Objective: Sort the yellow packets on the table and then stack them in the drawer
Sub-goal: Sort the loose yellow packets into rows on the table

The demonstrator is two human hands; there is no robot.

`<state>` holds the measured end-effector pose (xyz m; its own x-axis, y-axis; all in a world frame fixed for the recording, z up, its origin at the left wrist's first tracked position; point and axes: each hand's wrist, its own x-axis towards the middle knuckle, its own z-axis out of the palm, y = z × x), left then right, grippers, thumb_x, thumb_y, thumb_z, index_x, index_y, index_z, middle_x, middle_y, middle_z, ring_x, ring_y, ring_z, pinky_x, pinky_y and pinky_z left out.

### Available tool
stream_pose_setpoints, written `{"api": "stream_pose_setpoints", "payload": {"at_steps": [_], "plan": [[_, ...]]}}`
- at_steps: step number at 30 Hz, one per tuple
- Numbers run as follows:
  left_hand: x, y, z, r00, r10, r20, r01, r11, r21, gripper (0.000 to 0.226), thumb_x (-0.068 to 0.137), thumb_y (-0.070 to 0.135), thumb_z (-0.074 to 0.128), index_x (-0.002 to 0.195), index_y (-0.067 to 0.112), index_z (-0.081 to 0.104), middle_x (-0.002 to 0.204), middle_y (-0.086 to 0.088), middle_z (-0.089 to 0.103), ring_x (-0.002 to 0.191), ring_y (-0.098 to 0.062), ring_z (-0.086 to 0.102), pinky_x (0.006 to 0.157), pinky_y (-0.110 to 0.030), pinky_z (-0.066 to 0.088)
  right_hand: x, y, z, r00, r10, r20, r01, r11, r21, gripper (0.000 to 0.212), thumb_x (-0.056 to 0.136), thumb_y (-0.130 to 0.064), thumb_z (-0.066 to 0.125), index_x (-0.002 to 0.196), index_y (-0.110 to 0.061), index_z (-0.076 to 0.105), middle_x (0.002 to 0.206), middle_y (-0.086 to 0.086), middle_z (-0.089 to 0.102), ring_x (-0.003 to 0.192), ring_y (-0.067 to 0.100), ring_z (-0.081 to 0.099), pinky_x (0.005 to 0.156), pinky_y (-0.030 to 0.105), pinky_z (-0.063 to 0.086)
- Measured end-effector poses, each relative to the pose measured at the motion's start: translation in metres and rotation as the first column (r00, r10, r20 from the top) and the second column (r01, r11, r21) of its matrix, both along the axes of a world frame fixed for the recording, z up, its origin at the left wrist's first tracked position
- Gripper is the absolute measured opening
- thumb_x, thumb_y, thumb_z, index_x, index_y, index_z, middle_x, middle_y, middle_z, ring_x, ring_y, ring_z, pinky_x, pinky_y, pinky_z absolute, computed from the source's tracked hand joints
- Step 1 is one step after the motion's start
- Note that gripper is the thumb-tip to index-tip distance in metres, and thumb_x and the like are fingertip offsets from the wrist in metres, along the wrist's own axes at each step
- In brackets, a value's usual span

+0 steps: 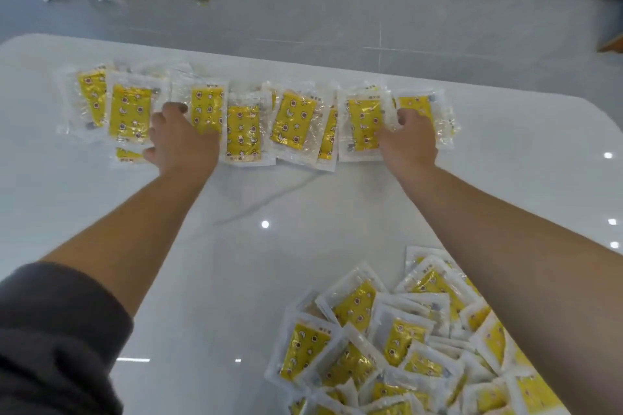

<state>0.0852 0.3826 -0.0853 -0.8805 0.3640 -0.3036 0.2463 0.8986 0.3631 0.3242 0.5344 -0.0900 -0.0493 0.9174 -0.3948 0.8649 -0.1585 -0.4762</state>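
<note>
Left hand [183, 140] and right hand [408, 141] are on the far row of yellow packets [243, 131], fingers bent onto the plastic; can't tell if they grip. The slick, overlapping packets could slide and scatter. Roughly nine in the row. The near pile [397, 340] on the table [256, 266] is too jumbled to count.

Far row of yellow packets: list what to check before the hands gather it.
1. Left hand on the far row: ok.
2. Right hand on the row: ok.
3. Either hand gripping a packet firmly: cannot tell.
4. Row packets squared up: not ok, several overlap and tilt.
5. Near heap sorted: not ok, jumbled.
6. Drawer ready: cannot tell, not in view.
</note>
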Motion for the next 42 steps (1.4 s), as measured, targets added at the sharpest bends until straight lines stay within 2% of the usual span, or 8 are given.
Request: {"api": "stream_pose_setpoints", "payload": {"at_steps": [9,14,17,20,28,33,36,42], "plan": [[0.160,-0.094,0.006,0.954,-0.194,0.229,0.189,0.981,0.042,0.026,0.090,0.022,0.057,0.116,0.021,0.053,0.113,0.007,0.054,0.109,-0.015,0.053,0.095,-0.035,0.028,0.093,-0.104,0.018,0.925,0.378,-0.025,-0.379,0.922,-0.083,0.029,0.092,-0.016,0.055,0.121,-0.019,0.058,0.127,-0.001,0.055,0.121,0.018,0.049,0.104,0.038,0.035],[0.234,-0.160,0.006,0.932,-0.172,0.320,0.192,0.981,-0.032,0.020,0.090,0.029,0.059,0.108,0.024,0.056,0.102,0.013,0.051,0.098,-0.013,0.058,0.095,-0.037,0.042,0.127,-0.155,0.019,0.750,0.659,-0.048,-0.658,0.737,-0.154,0.024,0.094,-0.016,0.050,0.115,-0.021,0.061,0.120,-0.005,0.057,0.115,0.015,0.050,0.100,0.035,0.036],[0.265,-0.191,0.002,0.922,-0.189,0.336,0.238,0.965,-0.109,0.033,0.084,0.045,0.064,0.109,0.026,0.055,0.103,0.012,0.052,0.096,-0.014,0.058,0.091,-0.036,0.044,0.142,-0.182,0.017,0.613,0.784,-0.097,-0.785,0.591,-0.187,0.025,0.095,-0.018,0.048,0.117,-0.020,0.059,0.121,-0.005,0.056,0.114,0.016,0.050,0.099,0.036,0.040],[0.291,-0.206,-0.004,0.914,-0.295,0.278,0.357,0.912,-0.204,0.050,0.077,0.061,0.064,0.114,0.028,0.053,0.108,0.011,0.054,0.102,-0.013,0.055,0.090,-0.033,0.040,0.156,-0.203,0.010,0.556,0.818,-0.151,-0.824,0.518,-0.230,0.026,0.097,-0.022,0.047,0.121,-0.019,0.057,0.123,-0.003,0.056,0.113,0.017,0.051,0.094,0.036,0.045],[0.297,-0.201,-0.017,0.908,-0.308,0.283,0.373,0.903,-0.214,0.016,0.084,0.040,0.065,0.080,0.027,0.055,0.092,0.008,0.050,0.096,-0.015,0.051,0.081,-0.031,0.029,0.169,-0.225,-0.006,0.683,0.710,-0.172,-0.729,0.643,-0.235,0.028,0.096,-0.031,0.054,0.122,-0.022,0.055,0.112,-0.005,0.059,0.101,0.014,0.057,0.085,0.034,0.052],[0.275,-0.216,-0.016,0.968,-0.057,0.245,0.075,0.995,-0.066,0.020,0.084,0.026,0.071,0.078,0.012,0.059,0.129,-0.001,0.046,0.116,-0.022,0.043,0.092,-0.030,0.034,0.168,-0.233,-0.002,0.786,0.593,-0.175,-0.617,0.734,-0.284,0.036,0.093,-0.016,0.053,0.129,-0.020,0.052,0.119,-0.003,0.057,0.111,0.013,0.053,0.094,0.032,0.046],[0.261,-0.218,-0.017,0.972,-0.046,0.232,0.065,0.995,-0.075,0.021,0.084,0.024,0.071,0.076,0.012,0.057,0.136,-0.004,0.044,0.120,-0.026,0.043,0.097,-0.037,0.037,0.167,-0.243,-0.005,0.812,0.560,-0.164,-0.581,0.750,-0.315,0.035,0.091,-0.015,0.054,0.126,-0.020,0.053,0.116,-0.003,0.057,0.108,0.014,0.054,0.092,0.034,0.048],[0.243,-0.217,-0.024,0.955,-0.058,0.292,0.076,0.996,-0.052,0.022,0.087,0.022,0.067,0.074,0.015,0.050,0.105,-0.003,0.049,0.080,-0.022,0.052,0.084,-0.040,0.046,0.158,-0.264,-0.006,0.804,0.573,-0.157,-0.588,0.728,-0.353,0.036,0.091,-0.015,0.059,0.127,-0.019,0.053,0.116,-0.003,0.060,0.105,0.014,0.058,0.090,0.034,0.051]]}}
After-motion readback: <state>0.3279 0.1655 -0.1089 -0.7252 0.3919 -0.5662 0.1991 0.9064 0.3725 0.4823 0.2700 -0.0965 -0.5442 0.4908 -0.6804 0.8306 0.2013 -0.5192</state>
